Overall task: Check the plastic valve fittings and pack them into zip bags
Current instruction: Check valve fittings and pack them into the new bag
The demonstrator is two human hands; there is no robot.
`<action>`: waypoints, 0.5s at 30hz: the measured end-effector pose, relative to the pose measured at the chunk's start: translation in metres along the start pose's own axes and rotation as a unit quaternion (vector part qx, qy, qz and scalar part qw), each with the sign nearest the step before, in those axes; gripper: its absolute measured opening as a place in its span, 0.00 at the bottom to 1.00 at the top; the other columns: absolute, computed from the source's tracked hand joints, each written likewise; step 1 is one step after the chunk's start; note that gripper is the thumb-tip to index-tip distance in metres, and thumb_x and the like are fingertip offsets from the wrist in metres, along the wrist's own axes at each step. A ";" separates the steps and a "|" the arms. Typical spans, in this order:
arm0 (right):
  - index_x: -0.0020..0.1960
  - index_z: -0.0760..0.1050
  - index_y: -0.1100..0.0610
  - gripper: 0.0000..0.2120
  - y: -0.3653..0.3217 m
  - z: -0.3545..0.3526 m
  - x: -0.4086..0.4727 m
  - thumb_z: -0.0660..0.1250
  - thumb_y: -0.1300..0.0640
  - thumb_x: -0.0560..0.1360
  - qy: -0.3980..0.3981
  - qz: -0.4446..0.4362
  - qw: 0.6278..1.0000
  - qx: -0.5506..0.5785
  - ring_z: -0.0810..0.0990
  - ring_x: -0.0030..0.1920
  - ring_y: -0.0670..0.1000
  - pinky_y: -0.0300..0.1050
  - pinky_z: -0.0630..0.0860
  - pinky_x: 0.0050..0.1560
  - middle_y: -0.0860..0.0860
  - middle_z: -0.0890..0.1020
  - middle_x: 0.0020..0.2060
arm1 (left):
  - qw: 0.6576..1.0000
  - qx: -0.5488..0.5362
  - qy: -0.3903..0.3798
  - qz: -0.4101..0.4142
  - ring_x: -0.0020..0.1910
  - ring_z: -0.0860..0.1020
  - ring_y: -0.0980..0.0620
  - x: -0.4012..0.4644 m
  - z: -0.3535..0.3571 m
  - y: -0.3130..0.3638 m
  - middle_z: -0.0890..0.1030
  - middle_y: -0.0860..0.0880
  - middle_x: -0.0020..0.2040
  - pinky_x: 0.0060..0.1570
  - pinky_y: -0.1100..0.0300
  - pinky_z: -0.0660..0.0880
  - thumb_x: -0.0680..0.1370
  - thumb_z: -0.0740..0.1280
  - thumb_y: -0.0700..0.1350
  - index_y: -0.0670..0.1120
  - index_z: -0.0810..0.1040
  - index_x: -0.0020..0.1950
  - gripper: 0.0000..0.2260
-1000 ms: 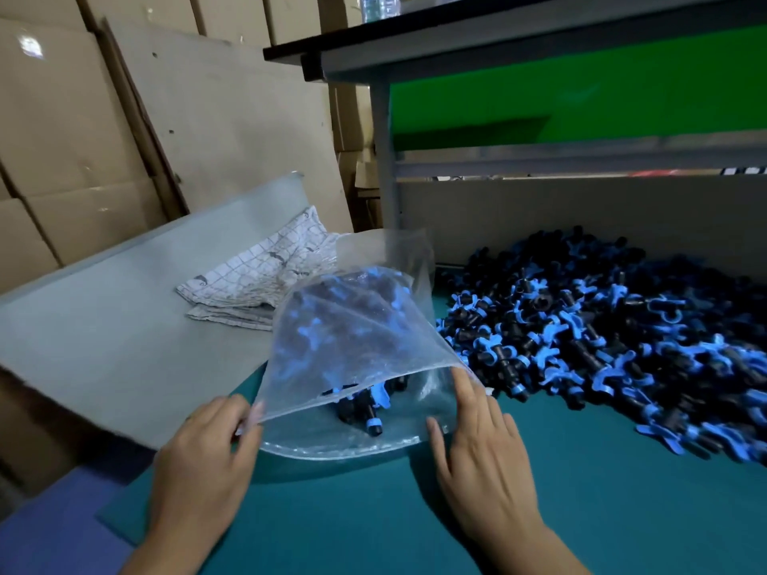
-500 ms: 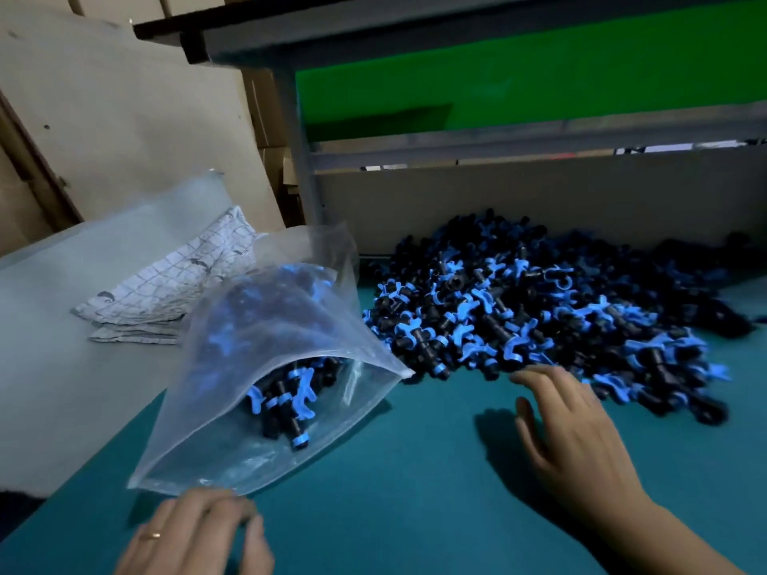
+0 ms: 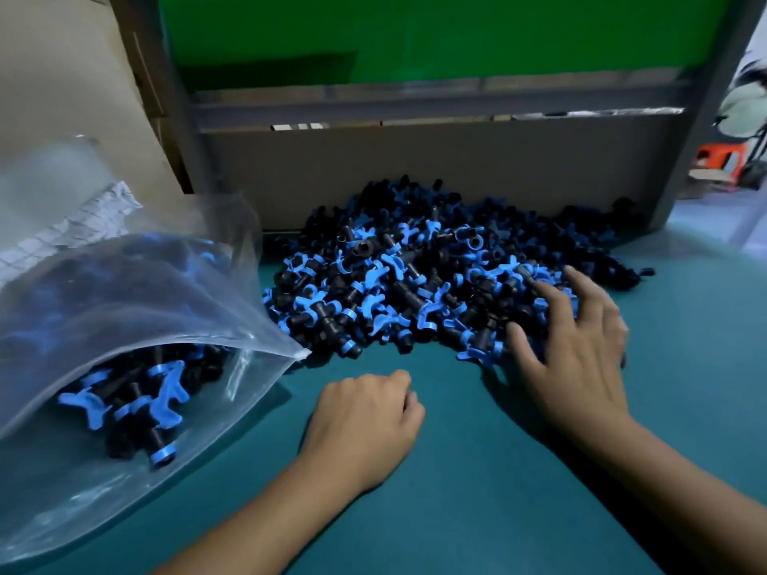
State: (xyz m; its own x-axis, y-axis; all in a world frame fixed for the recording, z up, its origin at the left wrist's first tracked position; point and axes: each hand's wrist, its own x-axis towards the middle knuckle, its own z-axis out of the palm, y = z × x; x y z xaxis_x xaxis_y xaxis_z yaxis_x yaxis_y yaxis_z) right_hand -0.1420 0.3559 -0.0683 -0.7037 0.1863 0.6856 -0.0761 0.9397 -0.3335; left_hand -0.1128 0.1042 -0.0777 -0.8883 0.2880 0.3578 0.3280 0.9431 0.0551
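Observation:
A big heap of black valve fittings with blue handles [image 3: 415,284] lies on the teal table mat [image 3: 477,471] against a cardboard back wall. At the left lies a clear zip bag [image 3: 137,309], its mouth gaping toward me, with several fittings inside. My right hand [image 3: 577,350] rests with fingers spread on the heap's right front edge, holding nothing that I can see. On the mat just in front of the heap sits my left hand [image 3: 365,421], its fingers curled in; nothing shows inside it.
Behind the heap runs a cardboard wall [image 3: 436,168] under a grey metal frame with a green panel [image 3: 415,39]. A checked cloth [image 3: 83,222] lies behind the bag. Cardboard sheets lean at the far left. An orange stool [image 3: 722,159] shows at the far right.
Both hands left the bag's mouth. My right hand went right and forward onto the heap. My left hand came in to the mat's middle. The view swung right.

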 end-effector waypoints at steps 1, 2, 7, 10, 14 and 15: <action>0.76 0.71 0.54 0.29 -0.001 0.003 0.007 0.65 0.42 0.79 0.013 -0.020 1.000 -0.010 0.62 0.78 0.61 0.60 0.57 0.77 0.58 0.64 0.78 | 1.000 0.007 0.005 -0.008 0.29 0.65 0.46 0.003 0.003 0.001 0.65 0.51 0.30 0.33 0.51 0.60 0.80 0.51 0.58 0.50 0.58 0.37 0.17; 0.76 0.71 0.55 0.29 -0.003 0.005 0.014 0.65 0.42 0.79 0.023 -0.026 0.999 -0.013 0.62 0.79 0.61 0.60 0.56 0.78 0.59 0.65 0.78 | 1.000 0.002 0.008 -0.013 0.27 0.62 0.48 0.005 0.003 0.001 0.63 0.50 0.28 0.32 0.51 0.58 0.79 0.50 0.59 0.50 0.58 0.36 0.17; 0.77 0.71 0.56 0.29 0.000 0.021 0.031 0.60 0.39 0.82 0.004 0.107 0.993 -0.055 0.59 0.80 0.65 0.64 0.55 0.78 0.63 0.64 0.80 | 0.997 -0.068 0.020 -0.026 0.27 0.65 0.50 0.001 0.003 -0.007 0.67 0.49 0.28 0.32 0.51 0.58 0.79 0.51 0.60 0.49 0.60 0.36 0.18; 0.69 0.77 0.56 0.30 0.004 0.016 0.029 0.56 0.34 0.83 -0.078 0.165 0.978 -0.102 0.67 0.73 0.67 0.65 0.62 0.74 0.64 0.71 0.73 | 0.996 -0.063 0.018 -0.055 0.32 0.70 0.45 0.004 0.001 -0.009 0.69 0.49 0.30 0.34 0.51 0.62 0.81 0.56 0.58 0.48 0.61 0.37 0.19; 0.61 0.77 0.58 0.27 -0.016 0.001 0.004 0.62 0.34 0.80 -0.111 0.089 0.978 -0.150 0.72 0.63 0.67 0.64 0.67 0.64 0.63 0.75 0.63 | 0.996 -0.049 0.011 -0.073 0.36 0.70 0.42 0.007 0.000 -0.008 0.70 0.49 0.33 0.36 0.51 0.65 0.83 0.56 0.57 0.48 0.59 0.37 0.19; 0.61 0.77 0.56 0.26 -0.023 -0.006 -0.006 0.62 0.34 0.80 -0.113 0.066 0.980 -0.151 0.72 0.62 0.66 0.63 0.67 0.63 0.61 0.75 0.62 | 0.997 -0.046 0.010 -0.064 0.36 0.70 0.42 0.006 -0.001 -0.008 0.70 0.50 0.34 0.36 0.51 0.65 0.83 0.56 0.57 0.49 0.59 0.37 0.18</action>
State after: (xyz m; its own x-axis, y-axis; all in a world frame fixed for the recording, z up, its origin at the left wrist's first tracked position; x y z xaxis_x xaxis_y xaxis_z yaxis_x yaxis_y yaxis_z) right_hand -0.1317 0.3351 -0.0614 -0.8344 0.2765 0.4767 0.2151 0.9598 -0.1803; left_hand -0.1204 0.0986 -0.0751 -0.9185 0.1615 0.3609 0.2405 0.9527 0.1857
